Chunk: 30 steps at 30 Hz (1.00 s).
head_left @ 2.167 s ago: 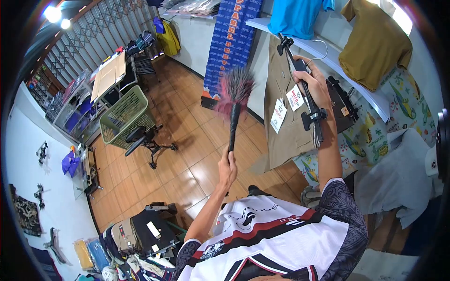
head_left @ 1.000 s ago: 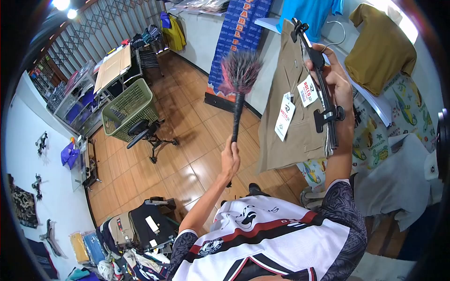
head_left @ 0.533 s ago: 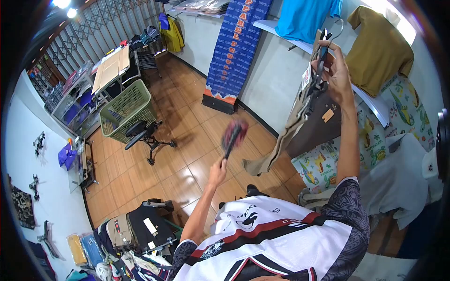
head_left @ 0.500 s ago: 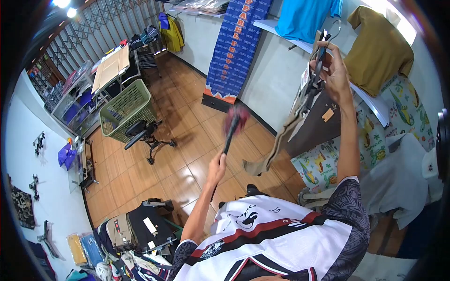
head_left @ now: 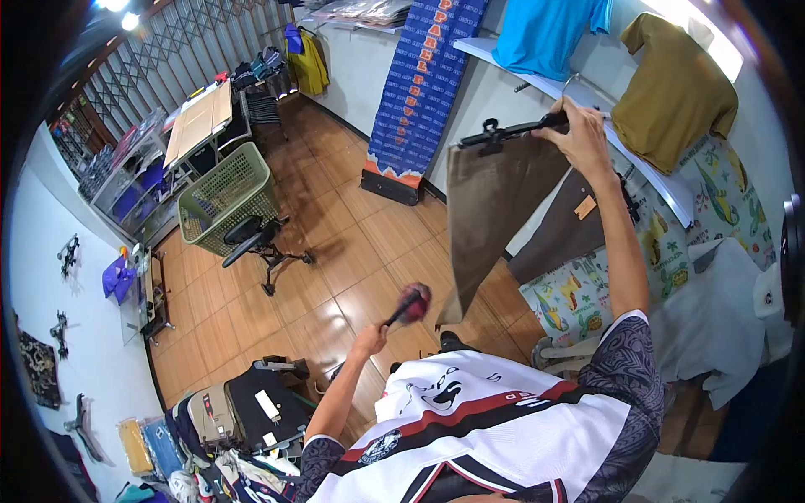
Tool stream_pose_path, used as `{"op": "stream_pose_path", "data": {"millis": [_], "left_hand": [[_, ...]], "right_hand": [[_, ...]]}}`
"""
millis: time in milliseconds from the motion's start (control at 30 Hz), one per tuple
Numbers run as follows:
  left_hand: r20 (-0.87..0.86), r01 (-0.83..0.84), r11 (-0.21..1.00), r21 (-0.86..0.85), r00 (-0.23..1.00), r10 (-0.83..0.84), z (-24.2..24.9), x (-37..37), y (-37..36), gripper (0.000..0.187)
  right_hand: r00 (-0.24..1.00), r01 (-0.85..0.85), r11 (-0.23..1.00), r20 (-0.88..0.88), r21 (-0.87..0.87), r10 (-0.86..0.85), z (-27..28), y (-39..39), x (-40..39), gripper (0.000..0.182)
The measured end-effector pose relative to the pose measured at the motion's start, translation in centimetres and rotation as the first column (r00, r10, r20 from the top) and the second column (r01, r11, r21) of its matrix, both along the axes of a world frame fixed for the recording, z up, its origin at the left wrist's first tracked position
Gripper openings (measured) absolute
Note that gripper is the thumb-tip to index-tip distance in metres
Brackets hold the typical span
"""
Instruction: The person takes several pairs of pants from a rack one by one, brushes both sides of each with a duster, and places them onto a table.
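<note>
My left hand (head_left: 369,339) is closed round the dark handle of a duster (head_left: 415,303), whose fluffy dark red head is smeared by motion. At the upper right, my right hand (head_left: 583,134) grips a black clip hanger (head_left: 520,130) near its middle. From the hanger's clips hang brown trousers (head_left: 495,197), spread flat toward me with the legs tapering down over the floor. The duster's head is just left of the trousers' lower end. Behind them, darker trousers (head_left: 549,230) with an orange tag (head_left: 585,207) hang by the wall.
An olive T-shirt (head_left: 675,92) and a blue T-shirt (head_left: 545,42) hang by the white shelf (head_left: 662,180). A blue banner (head_left: 415,101) leans at the wall. A green basket (head_left: 226,197) stands beside a black stool (head_left: 251,243). Folded clothes (head_left: 222,419) fill the lower left.
My right hand has turned the hanger, so the trousers now show broadside instead of edge-on. My left hand has come down and slightly left, swinging the duster lower.
</note>
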<state>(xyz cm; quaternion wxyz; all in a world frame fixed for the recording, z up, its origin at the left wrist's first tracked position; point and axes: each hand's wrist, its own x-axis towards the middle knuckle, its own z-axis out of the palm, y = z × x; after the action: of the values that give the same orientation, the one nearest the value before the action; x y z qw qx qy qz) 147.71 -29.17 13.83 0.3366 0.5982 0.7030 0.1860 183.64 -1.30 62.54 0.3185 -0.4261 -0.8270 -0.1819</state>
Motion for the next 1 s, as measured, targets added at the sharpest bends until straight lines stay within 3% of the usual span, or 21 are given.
{"op": "stream_pose_path", "data": {"millis": [100, 133, 167, 233, 267, 367, 500, 533, 633, 667, 733, 800, 867, 967, 1000], "left_hand": [[0.024, -0.246, 0.967, 0.063, 0.969, 0.245, 0.8, -2.0, 0.4, 0.035], [0.064, -0.294, 0.941, 0.167, 0.956, 0.287, 2.0, -2.4, 1.0, 0.037], [0.107, -0.340, 0.901, 0.268, 0.940, 0.323, 3.4, -2.8, 1.7, 0.038], [0.148, -0.434, 0.871, 0.230, 0.900, 0.410, 8.4, -2.7, 2.9, 0.041], [0.248, -0.480, 0.812, 0.332, 0.875, 0.415, 10.3, -2.2, 3.6, 0.040], [0.483, -0.589, 0.664, 0.462, 0.794, 0.368, 16.7, 0.1, 5.0, 0.037], [0.700, -0.699, 0.546, 0.463, 0.665, 0.259, 21.6, 5.0, 6.8, 0.038], [0.760, -0.707, 0.530, 0.467, 0.628, 0.168, 21.5, 6.4, 7.3, 0.039], [0.596, -0.577, 0.533, 0.619, 0.787, 0.160, 17.4, 9.5, 9.3, 0.039], [0.442, -0.441, 0.688, 0.576, 0.876, 0.192, 15.9, 9.9, 9.4, 0.039], [0.107, -0.172, 0.917, 0.359, 0.984, 0.142, 12.7, 10.9, 9.3, 0.039], [0.033, -0.057, 0.998, 0.037, 0.998, 0.056, 6.3, 9.6, 9.3, 0.039], [0.016, -0.065, 0.998, -0.027, 0.998, 0.066, 1.9, 7.8, 8.5, 0.038], [0.076, -0.235, 0.954, 0.187, 0.972, 0.224, 2.9, 6.2, 8.7, 0.039], [0.163, -0.300, 0.915, 0.270, 0.951, 0.264, 5.9, 6.3, 8.7, 0.038]], "right_hand": [[0.998, 0.060, 0.893, 0.055, -0.445, -0.039, -0.3, 0.0, -0.6, 0.050], [0.997, 0.013, 0.847, 0.071, -0.531, 0.029, -1.1, 0.9, -0.5, 0.048], [0.994, -0.015, 0.840, 0.083, -0.542, 0.071, -2.4, 1.7, -0.4, 0.047], [0.982, -0.069, 0.827, 0.108, -0.558, 0.155, -5.4, 3.3, -0.2, 0.044], [0.989, -0.080, 0.705, 0.031, -0.704, 0.143, -6.6, 3.7, -0.3, 0.041], [0.982, -0.113, 0.694, 0.029, -0.711, 0.189, -10.7, 5.3, -0.4, 0.039], [0.956, -0.245, 0.772, -0.277, -0.587, 0.093, -11.5, 3.7, -1.7, 0.036], [0.954, -0.240, 0.655, -0.300, -0.717, 0.022, -10.1, 3.2, -2.2, 0.039], [0.833, -0.437, 0.553, -0.551, -0.709, -0.049, -7.4, 0.7, -3.3, 0.031], [0.816, -0.460, 0.555, -0.576, -0.693, -0.042, -5.8, -0.6, -3.6, 0.026], [0.748, -0.532, 0.550, -0.661, -0.643, -0.049, -2.3, -3.0, -3.7, 0.027], [0.637, -0.636, 0.523, -0.769, -0.568, -0.061, -1.6, -3.1, -2.9, 0.028], [0.590, -0.652, 0.547, -0.805, -0.525, -0.069, -0.5, -3.6, -1.8, 0.029], [0.570, -0.651, 0.569, -0.819, -0.503, -0.071, 0.0, -3.5, -0.5, 0.031], [0.588, -0.627, 0.586, -0.805, -0.513, -0.075, 0.1, -4.0, -0.7, 0.030]]}}
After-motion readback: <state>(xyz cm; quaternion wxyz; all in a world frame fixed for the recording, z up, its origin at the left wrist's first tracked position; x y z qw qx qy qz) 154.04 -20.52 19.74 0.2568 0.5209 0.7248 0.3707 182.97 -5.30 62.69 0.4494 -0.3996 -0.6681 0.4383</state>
